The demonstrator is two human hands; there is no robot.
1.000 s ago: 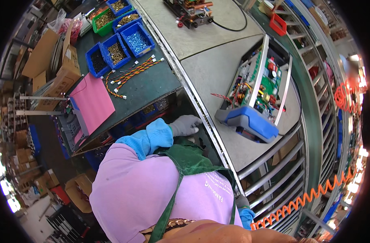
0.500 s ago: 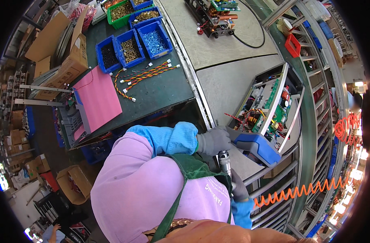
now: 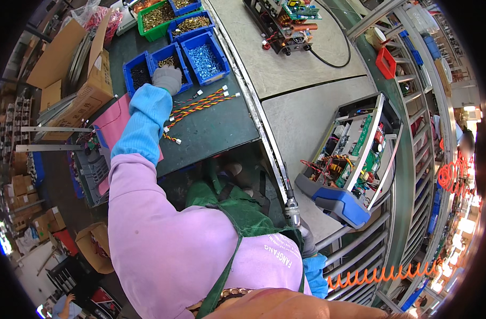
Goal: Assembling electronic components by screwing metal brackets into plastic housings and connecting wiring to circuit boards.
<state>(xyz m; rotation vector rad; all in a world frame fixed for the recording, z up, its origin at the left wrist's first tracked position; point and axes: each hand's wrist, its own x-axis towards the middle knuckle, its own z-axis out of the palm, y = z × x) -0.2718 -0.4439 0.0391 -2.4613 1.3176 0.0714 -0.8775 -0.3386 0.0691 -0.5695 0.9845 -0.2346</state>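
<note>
My left hand, in a grey glove with a blue sleeve cover, reaches into a blue bin of brass-coloured screws. Its fingertips are down among the screws, so how far they are closed is hidden. Close to my body, my right hand is wrapped round a power screwdriver, whose bit points away from me. Right of the screwdriver, an open device with circuit boards, coloured wires and a blue-grey front frame lies on the metal bench. Beside the left wrist lie several twisted red, yellow and black cables.
Blue bins of black screws and blue parts flank the left hand, with a green bin behind. A cardboard box stands left. An orange coiled hose crosses the roller rails at right.
My left hand has left the screwdriver's front end and stretched far left into the screw bin. The right hand keeps the screwdriver near my body. The view has shifted slightly.
</note>
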